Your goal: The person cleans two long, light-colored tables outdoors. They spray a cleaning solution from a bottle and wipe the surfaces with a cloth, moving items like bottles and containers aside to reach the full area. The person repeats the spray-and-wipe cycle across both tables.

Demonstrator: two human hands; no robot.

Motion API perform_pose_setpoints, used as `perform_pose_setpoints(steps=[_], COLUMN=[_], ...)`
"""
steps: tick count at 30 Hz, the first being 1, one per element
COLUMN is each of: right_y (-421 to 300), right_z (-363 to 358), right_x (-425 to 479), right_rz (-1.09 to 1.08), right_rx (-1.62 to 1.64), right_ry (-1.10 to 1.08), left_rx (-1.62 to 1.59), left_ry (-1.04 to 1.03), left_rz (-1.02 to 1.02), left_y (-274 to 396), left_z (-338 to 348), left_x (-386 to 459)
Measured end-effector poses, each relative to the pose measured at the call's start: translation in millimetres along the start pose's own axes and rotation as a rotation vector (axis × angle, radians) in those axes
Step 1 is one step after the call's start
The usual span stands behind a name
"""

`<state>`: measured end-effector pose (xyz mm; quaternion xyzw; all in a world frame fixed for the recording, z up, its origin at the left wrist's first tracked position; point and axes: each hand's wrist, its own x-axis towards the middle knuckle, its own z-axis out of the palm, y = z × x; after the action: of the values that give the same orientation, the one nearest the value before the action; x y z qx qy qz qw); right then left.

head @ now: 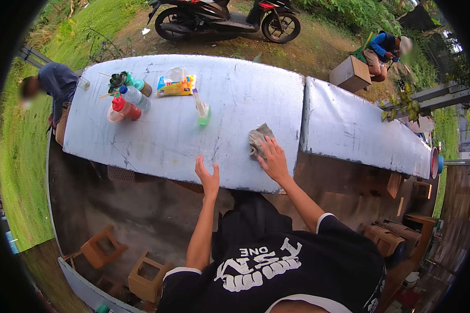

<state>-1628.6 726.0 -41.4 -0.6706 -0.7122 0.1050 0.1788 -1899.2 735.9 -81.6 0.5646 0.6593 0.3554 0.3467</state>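
Observation:
My right hand (275,161) rests with spread fingers against the right side of a crumpled grey-brown cloth (258,140). The cloth lies on the table's silvery-white covering (172,144); I do not see the fingers close around it. Over the near edge of the same table is my left hand (208,178), empty, its thumb apart from the fingers. Beyond it stands a clear spray bottle (203,115) with green liquid and a pale purple top.
At the table's left are a red squeeze bottle (131,109), a blue-capped plastic bottle (135,97) and a yellow tissue pack (176,86). A second table (348,121) adjoins on the right. Stools (149,276) stand behind me. One person (56,90) is left, another (382,51) sits far right.

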Motion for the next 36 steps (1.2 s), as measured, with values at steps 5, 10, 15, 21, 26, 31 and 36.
perform_pose_setpoints(steps=[5, 10, 15, 21, 26, 31, 36], right_y=[47.9, 25.1, -1.5, 36.8, 116.6, 195.9, 197.6], right_z=[46.2, 76.5, 64.2, 52.3, 52.8, 56.4, 60.3], right_x=[60.3, -1.7, -88.2, -39.6, 91.0, 235.4, 265.3], right_rz=[-0.191, -0.041, 0.056, -0.01, -0.069, -0.083, -0.154], right_rx=[-0.098, 0.027, 0.02, 0.034, -0.023, -0.046, -0.014], right_ry=[-0.022, -0.001, -0.075, -0.082, -0.006, 0.055, 0.035], left_rx=[0.027, 0.075, 0.329, 0.497, 0.564, 0.582, 0.588], left_ry=[-0.019, 0.014, 0.122, 0.075, 0.048, 0.044, 0.069], left_rz=[0.138, 0.25, 0.336, 0.334, 0.286, 0.246, 0.226], left_y=[9.8, 2.4, -7.7, -1.3, 3.5, 4.3, -1.5], left_z=[36.3, 78.9, 112.3, 126.6, 126.6, 126.5, 126.2], left_x=[-29.1, -26.3, -26.9, -16.7, -22.4, -23.3, -21.5])
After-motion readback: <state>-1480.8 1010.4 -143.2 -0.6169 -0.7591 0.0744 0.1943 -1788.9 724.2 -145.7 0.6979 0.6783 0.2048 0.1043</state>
